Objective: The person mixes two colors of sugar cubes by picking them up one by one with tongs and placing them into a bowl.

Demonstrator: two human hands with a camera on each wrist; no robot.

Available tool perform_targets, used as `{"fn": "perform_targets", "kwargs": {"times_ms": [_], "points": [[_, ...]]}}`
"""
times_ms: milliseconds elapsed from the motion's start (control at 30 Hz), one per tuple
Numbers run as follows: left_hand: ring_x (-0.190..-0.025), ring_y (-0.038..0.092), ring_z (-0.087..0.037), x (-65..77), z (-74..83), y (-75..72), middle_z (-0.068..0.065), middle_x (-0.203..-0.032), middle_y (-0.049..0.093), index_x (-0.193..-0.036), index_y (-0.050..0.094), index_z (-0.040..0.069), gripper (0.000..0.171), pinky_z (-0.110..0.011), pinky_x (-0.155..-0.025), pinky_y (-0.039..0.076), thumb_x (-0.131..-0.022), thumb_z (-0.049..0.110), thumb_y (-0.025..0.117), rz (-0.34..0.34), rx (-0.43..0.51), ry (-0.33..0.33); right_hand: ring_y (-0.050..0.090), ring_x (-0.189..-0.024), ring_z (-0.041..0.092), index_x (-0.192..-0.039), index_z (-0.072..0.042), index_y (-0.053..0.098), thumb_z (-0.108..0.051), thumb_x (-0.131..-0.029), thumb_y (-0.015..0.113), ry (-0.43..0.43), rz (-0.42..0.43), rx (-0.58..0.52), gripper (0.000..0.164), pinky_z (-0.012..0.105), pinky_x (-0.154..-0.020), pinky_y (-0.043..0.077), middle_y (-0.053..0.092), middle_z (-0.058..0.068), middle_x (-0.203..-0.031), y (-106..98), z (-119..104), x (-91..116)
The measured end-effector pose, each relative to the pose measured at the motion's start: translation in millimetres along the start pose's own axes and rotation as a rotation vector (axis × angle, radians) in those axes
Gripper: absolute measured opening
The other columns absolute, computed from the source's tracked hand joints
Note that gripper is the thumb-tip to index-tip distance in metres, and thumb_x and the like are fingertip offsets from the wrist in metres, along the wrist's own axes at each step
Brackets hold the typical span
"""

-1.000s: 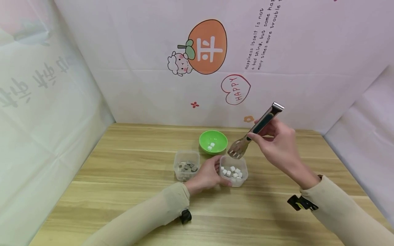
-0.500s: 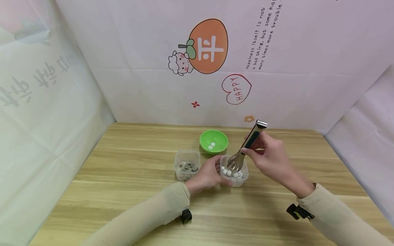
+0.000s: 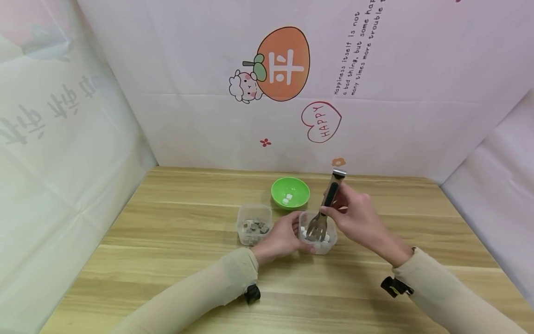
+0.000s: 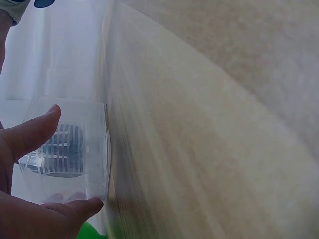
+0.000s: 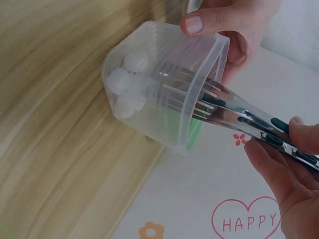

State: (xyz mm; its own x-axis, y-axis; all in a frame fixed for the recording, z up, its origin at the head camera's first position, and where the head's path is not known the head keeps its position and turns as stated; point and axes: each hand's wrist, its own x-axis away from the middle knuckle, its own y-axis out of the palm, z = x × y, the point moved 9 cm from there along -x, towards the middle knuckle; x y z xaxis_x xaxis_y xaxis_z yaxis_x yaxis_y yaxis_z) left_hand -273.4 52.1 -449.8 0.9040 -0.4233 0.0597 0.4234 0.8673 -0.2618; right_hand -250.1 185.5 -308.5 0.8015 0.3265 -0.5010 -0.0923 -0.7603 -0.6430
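Note:
My left hand (image 3: 281,238) grips the side of a clear plastic container (image 3: 322,249), thumb at its front. White cubes (image 5: 127,82) lie on its bottom, partly hidden behind the tongs in the head view. My right hand (image 3: 359,215) pinches metal tongs (image 3: 329,197) with dark green grips between thumb and fingers. The slotted heads of the tongs point down inside the container, and in the right wrist view they stand close above the cubes. Through the container's wall the left wrist view shows those slots, with the thumb (image 4: 37,132) of my left hand in front.
A green bowl (image 3: 290,185) with two white cubes in it stands just behind. Left of my left hand is a second clear container (image 3: 254,211) with grey cubes (image 3: 255,227). A printed white cloth (image 3: 200,125) rises behind the wooden table (image 3: 175,222).
My right hand has moved down and left, lowering the tongs from above the rim into the container; they now stand more upright. My left hand has stayed on the container.

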Motion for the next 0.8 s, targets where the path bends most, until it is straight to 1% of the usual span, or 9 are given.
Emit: {"fn": "perform_targets", "kwargs": {"times_ms": [200, 367, 533, 667, 800], "points": [[-0.133, 0.059, -0.023, 0.4, 0.1, -0.5, -0.011, -0.147, 0.061, -0.155, 0.047, 0.005, 0.103, -0.032, -0.113, 0.047, -0.067, 0.002, 0.1, 0.007, -0.012, -0.01, 0.073, -0.075, 0.016, -0.105, -0.004, 0.062, 0.01, -0.085, 0.083, 0.053, -0.035, 0.029, 0.031, 0.029, -0.064, 0.064, 0.072, 0.004, -0.087, 4.2, 5.4, -5.6], [-0.133, 0.059, -0.023, -0.2, -1.2, 0.8, -0.012, -0.147, 0.061, -0.155, 0.047, 0.004, 0.104, -0.032, -0.113, 0.047, -0.066, 0.001, 0.1, 0.004, -0.002, -0.008, 0.073, -0.075, 0.017, -0.104, -0.003, 0.062, 0.009, -0.087, 0.082, 0.076, -0.05, 0.02, 0.029, 0.029, -0.062, 0.063, 0.072, 0.005, -0.086, 8.0, 11.8, -6.6], [-0.133, 0.059, -0.023, -0.6, -2.4, 1.9, -0.011, -0.147, 0.06, -0.155, 0.046, 0.003, 0.105, -0.032, -0.113, 0.047, -0.066, 0.001, 0.1, 0.002, 0.006, -0.007, 0.074, -0.075, 0.02, -0.103, -0.003, 0.061, 0.01, -0.087, 0.08, 0.095, -0.021, -0.003, 0.028, 0.028, -0.062, 0.063, 0.073, 0.007, -0.085, 5.3, 15.0, -5.6], [-0.134, 0.059, -0.023, 0.5, -1.8, 1.6, -0.01, -0.147, 0.061, -0.156, 0.046, 0.003, 0.104, -0.033, -0.114, 0.047, -0.066, -0.001, 0.099, 0.003, 0.016, -0.015, 0.074, -0.073, 0.022, -0.103, -0.001, 0.061, 0.01, -0.087, 0.08, 0.101, 0.034, -0.001, 0.027, 0.025, -0.06, 0.061, 0.074, 0.01, -0.085, -1.4, 15.2, -5.4], [-0.134, 0.058, -0.024, 0.5, -1.3, 0.8, -0.01, -0.146, 0.061, -0.155, 0.047, 0.004, 0.104, -0.033, -0.114, 0.047, -0.065, -0.002, 0.098, 0.006, 0.015, -0.017, 0.072, -0.072, 0.021, -0.102, 0.0, 0.062, 0.011, -0.087, 0.081, 0.093, 0.08, 0.021, 0.027, 0.021, -0.06, 0.06, 0.073, 0.009, -0.083, -8.2, 13.0, -6.0]]}}
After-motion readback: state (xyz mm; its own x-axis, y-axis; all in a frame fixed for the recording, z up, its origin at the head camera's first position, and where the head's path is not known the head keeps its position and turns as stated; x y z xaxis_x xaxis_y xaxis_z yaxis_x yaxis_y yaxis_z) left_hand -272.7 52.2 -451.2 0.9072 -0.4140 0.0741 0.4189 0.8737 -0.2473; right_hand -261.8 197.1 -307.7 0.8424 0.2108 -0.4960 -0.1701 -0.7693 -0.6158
